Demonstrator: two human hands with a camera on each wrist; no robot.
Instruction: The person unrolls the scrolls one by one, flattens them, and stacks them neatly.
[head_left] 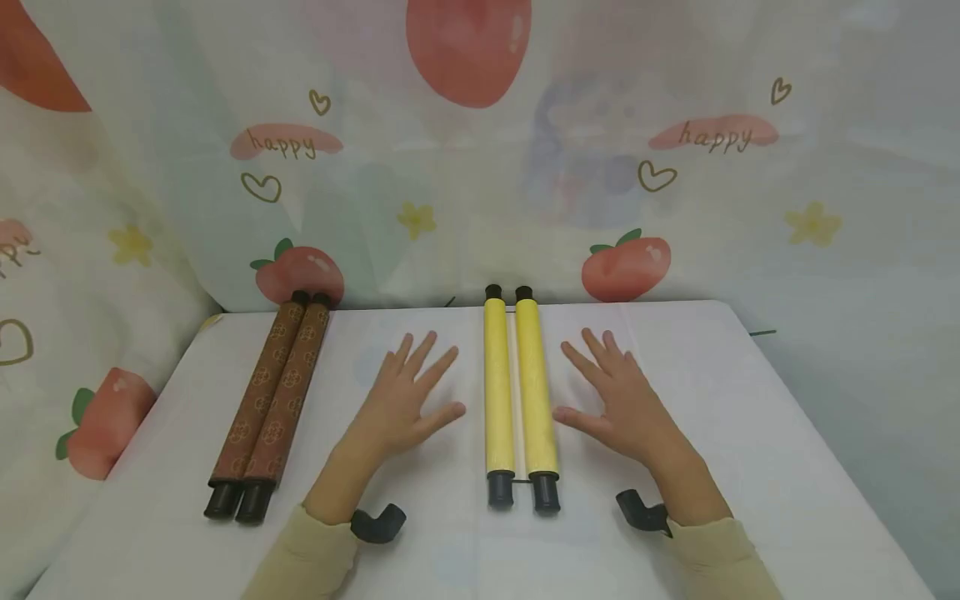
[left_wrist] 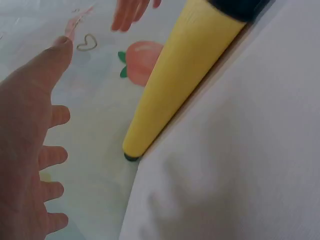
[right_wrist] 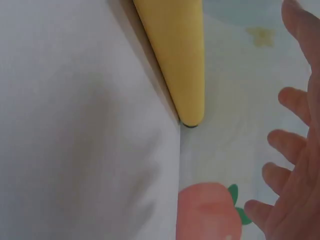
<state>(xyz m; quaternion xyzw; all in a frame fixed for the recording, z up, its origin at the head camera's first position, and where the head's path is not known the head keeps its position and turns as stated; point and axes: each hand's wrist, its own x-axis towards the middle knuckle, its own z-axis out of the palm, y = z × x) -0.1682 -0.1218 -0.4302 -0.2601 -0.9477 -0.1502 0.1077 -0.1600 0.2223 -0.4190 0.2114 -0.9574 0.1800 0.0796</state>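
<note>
Yellow rolls show a matt, papery finish against smooth, plastic-looking black knobs; the tabletop appears matt, the backdrop cloth-like.

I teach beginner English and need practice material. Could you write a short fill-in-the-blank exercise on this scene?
1. The main colour of the two rolls between the left hand and the right hand is ____.
2. In the head view, the brown patterned rolls lie to the ____ of both hands.
3. The English word repeated on the backdrop is ____.

Missing words: yellow; left; happy
</note>
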